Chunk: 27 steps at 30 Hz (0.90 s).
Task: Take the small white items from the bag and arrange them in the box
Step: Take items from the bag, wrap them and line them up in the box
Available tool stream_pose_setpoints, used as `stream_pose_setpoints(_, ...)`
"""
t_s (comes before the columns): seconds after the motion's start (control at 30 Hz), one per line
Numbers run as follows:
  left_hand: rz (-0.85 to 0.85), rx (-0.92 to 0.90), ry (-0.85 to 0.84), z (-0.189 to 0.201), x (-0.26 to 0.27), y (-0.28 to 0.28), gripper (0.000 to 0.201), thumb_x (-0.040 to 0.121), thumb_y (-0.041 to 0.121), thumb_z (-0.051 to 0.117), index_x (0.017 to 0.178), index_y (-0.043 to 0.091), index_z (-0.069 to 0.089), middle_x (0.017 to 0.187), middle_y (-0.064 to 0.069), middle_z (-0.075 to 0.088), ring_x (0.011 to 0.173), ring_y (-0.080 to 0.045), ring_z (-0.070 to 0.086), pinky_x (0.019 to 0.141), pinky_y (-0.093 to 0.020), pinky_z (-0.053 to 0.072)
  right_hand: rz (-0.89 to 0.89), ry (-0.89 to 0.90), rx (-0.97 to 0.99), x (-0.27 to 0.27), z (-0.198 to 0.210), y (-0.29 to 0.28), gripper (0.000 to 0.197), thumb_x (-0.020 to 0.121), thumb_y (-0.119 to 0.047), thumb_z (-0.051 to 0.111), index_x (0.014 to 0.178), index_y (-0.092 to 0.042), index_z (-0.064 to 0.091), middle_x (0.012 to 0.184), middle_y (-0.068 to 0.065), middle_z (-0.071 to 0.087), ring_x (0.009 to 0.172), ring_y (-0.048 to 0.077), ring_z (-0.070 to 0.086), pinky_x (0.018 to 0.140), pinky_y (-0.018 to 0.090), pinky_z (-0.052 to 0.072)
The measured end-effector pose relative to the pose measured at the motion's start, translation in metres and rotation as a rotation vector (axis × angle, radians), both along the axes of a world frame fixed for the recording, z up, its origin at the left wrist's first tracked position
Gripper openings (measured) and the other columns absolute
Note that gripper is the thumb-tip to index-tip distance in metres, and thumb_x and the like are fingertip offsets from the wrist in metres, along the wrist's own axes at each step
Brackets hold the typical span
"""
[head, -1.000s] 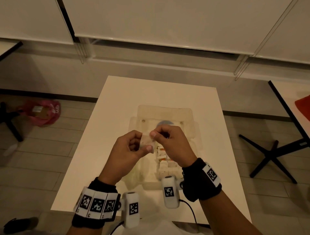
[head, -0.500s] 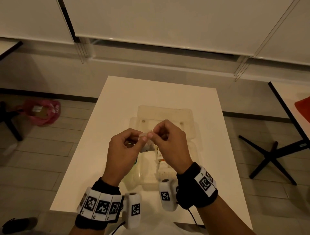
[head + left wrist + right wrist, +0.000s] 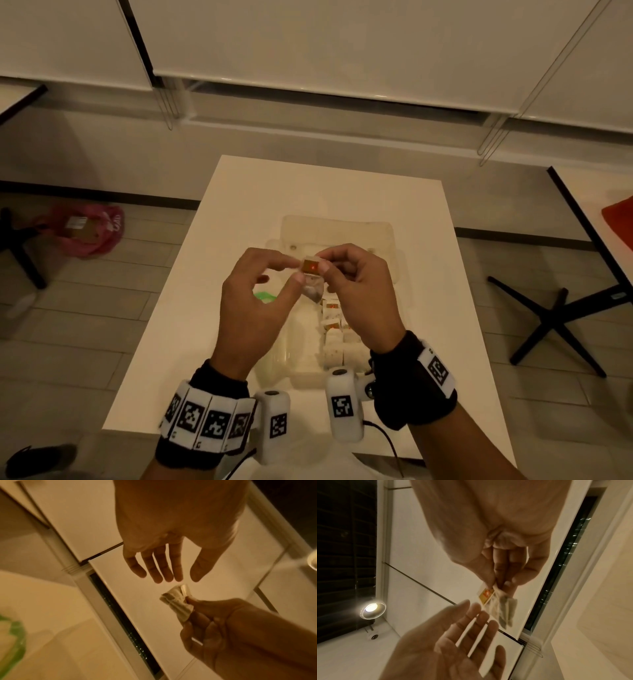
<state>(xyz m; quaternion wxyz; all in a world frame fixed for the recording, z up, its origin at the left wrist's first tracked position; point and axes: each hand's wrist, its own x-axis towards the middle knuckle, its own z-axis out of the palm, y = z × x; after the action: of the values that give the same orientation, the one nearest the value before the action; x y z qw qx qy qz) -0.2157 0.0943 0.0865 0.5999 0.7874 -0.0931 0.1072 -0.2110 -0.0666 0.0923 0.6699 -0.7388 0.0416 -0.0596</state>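
My right hand (image 3: 322, 264) pinches a small white item (image 3: 311, 266) with an orange label, a crumpled pouch hanging under it, above the box. The right wrist view shows the item (image 3: 488, 595) between thumb and fingers. My left hand (image 3: 297, 270) is open just left of it, its fingers (image 3: 157, 568) straight and apart from the item (image 3: 178, 601). Below, the clear plastic box (image 3: 301, 378) holds several white items (image 3: 337, 342) in rows along its right side. A clear bag with a green edge (image 3: 263, 296) lies under my left hand, mostly hidden.
The box's lid (image 3: 342, 228) lies open behind it on the white table (image 3: 308, 185). Black-legged tables stand at the right (image 3: 561, 308) and far left. A pink bag (image 3: 85, 229) sits on the floor at left.
Both hands pinched the item before. My left hand has let go and opened, and the right hand now holds it alone with the orange label showing.
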Motion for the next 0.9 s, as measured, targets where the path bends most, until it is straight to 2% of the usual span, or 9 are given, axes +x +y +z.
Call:
stream_pose_setpoints(0.07,-0.038,-0.083,0.133,-0.001,0.004,0.000,0.016,0.090,0.027,0.074,0.104,0.022,0.069,0.103,0.008,0.071,0.102,-0.013,0.067,0.082,-0.038,0.055,0.023,-0.002,-0.038,0.003,0.000,-0.003,0.006,0.092,-0.006,0.066,0.094,-0.009,0.071,0.088,0.002,0.075,0.081,0.016,0.070,0.072,0.028,0.053)
stream_pose_setpoints(0.17,-0.111,-0.065,0.216,-0.005,0.007,-0.005,0.008,0.092,0.023,0.071,0.100,0.021,0.071,0.093,0.003,0.076,0.091,-0.018,0.072,0.083,-0.052,0.056,0.102,-0.025,-0.058,0.004,0.002,-0.005,0.008,0.092,-0.006,0.065,0.096,-0.011,0.070,0.087,0.002,0.074,0.082,0.018,0.069,0.074,0.035,0.056)
stream_pose_setpoints(0.3,-0.058,-0.124,0.205,-0.008,0.009,-0.008,0.002,0.090,0.014,0.073,0.088,0.016,0.072,0.079,-0.003,0.074,0.078,-0.022,0.070,0.078,-0.043,0.058,0.158,0.037,-0.097,0.005,0.000,-0.010,0.023,0.084,-0.010,0.075,0.104,-0.019,0.069,0.078,-0.002,0.067,0.070,0.014,0.067,0.069,0.033,0.058)
stream_pose_setpoints(0.4,-0.056,-0.177,0.251,-0.008,0.009,-0.010,0.005,0.089,0.009,0.072,0.090,0.015,0.074,0.084,-0.011,0.074,0.085,-0.034,0.069,0.083,-0.048,0.057,0.154,0.049,-0.091,0.008,-0.005,-0.019,0.015,0.084,-0.001,0.073,0.095,-0.011,0.071,0.081,0.005,0.071,0.072,0.016,0.067,0.070,0.035,0.056)
stream_pose_setpoints(0.47,-0.075,-0.167,0.255,-0.011,0.009,-0.013,0.006,0.090,0.010,0.071,0.093,0.014,0.074,0.085,-0.012,0.074,0.086,-0.036,0.069,0.085,-0.051,0.058,0.164,0.067,-0.106,0.009,-0.007,-0.024,0.011,0.085,0.002,0.070,0.092,-0.007,0.072,0.085,0.008,0.072,0.072,0.017,0.067,0.070,0.034,0.056)
stream_pose_setpoints(0.53,-0.071,-0.131,0.241,-0.014,0.009,-0.016,0.007,0.091,0.010,0.071,0.092,0.016,0.074,0.082,-0.009,0.073,0.083,-0.032,0.069,0.082,-0.050,0.057,0.188,0.080,-0.141,0.009,-0.005,-0.030,0.010,0.089,-0.001,0.067,0.094,-0.007,0.073,0.084,0.005,0.072,0.072,0.016,0.068,0.068,0.028,0.053)
stream_pose_setpoints(0.7,-0.099,-0.067,0.225,-0.016,0.009,-0.021,0.009,0.090,0.008,0.071,0.087,0.016,0.073,0.073,0.002,0.071,0.073,-0.014,0.068,0.071,-0.031,0.055,0.259,0.085,-0.267,0.010,0.004,-0.045,0.011,0.091,-0.025,0.070,0.099,-0.020,0.075,0.091,-0.001,0.072,0.076,0.016,0.066,0.070,0.029,0.054)
stream_pose_setpoints(0.8,-0.129,-0.078,0.258,-0.015,0.008,-0.022,0.008,0.089,0.008,0.073,0.087,0.016,0.073,0.075,-0.002,0.073,0.077,-0.024,0.071,0.075,-0.036,0.058,0.317,0.047,-0.441,0.012,0.004,-0.047,0.005,0.087,-0.023,0.075,0.083,-0.019,0.074,0.077,-0.003,0.067,0.068,0.011,0.060,0.066,0.030,0.050)
stream_pose_setpoints(0.9,-0.160,-0.123,0.282,-0.010,0.011,-0.021,0.004,0.090,0.009,0.073,0.092,0.012,0.073,0.081,-0.006,0.076,0.082,-0.027,0.073,0.084,-0.049,0.058,0.310,0.051,-0.457,0.019,0.010,-0.046,0.008,0.086,-0.017,0.075,0.079,-0.017,0.073,0.071,0.000,0.068,0.063,0.009,0.057,0.064,0.034,0.048)
